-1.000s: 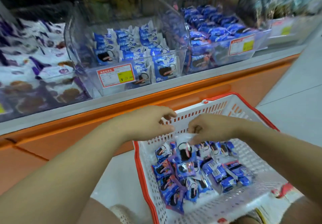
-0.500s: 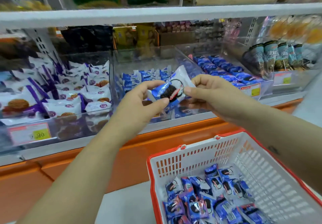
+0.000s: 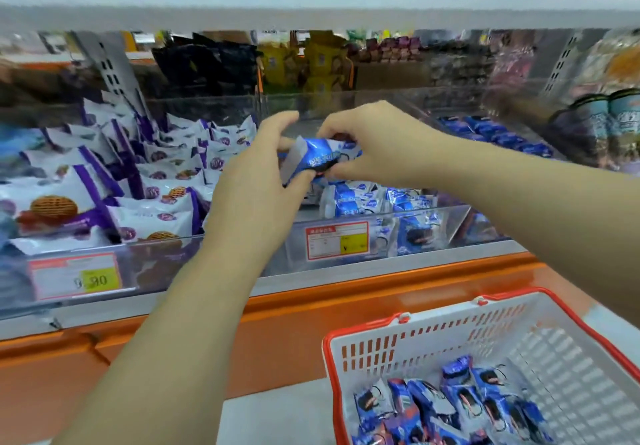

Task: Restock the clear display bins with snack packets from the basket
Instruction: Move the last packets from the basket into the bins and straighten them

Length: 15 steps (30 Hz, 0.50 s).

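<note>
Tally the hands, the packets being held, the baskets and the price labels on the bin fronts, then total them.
Hands: 2, left hand and right hand
Held blue snack packet: 1
Basket: 1
Price labels: 2, left label and middle label
Total: 6

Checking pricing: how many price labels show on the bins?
2: left label on the left bin, middle label on the middle bin. The right arm may hide more.
</note>
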Each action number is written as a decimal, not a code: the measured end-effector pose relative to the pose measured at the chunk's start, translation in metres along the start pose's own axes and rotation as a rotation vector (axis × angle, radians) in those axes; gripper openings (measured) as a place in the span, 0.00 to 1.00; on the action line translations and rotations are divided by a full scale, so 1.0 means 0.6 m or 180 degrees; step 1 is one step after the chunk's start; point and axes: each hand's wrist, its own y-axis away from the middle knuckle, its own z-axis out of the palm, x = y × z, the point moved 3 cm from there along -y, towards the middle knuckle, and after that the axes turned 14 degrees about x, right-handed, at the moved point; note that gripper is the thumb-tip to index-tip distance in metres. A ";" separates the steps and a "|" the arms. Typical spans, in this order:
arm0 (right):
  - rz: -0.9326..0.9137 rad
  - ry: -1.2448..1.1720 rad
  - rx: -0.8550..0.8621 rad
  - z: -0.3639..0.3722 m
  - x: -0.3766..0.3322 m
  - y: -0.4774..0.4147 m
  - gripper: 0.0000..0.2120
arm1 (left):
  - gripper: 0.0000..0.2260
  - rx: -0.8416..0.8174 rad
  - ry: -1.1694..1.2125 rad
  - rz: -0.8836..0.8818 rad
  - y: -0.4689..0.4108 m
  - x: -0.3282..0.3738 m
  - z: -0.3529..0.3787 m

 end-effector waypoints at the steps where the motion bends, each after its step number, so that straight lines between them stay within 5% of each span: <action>1: 0.0066 -0.0027 -0.0015 0.011 0.011 -0.009 0.16 | 0.26 0.0057 0.0029 -0.0043 -0.004 -0.010 0.001; 6: 0.0808 -0.0511 -0.0308 0.089 0.070 -0.037 0.22 | 0.21 0.0222 -0.0496 0.0021 -0.015 -0.045 0.006; 15: 0.0698 -0.0121 -0.0848 0.180 0.096 -0.064 0.14 | 0.20 0.0068 -0.0400 -0.0164 -0.012 -0.055 0.011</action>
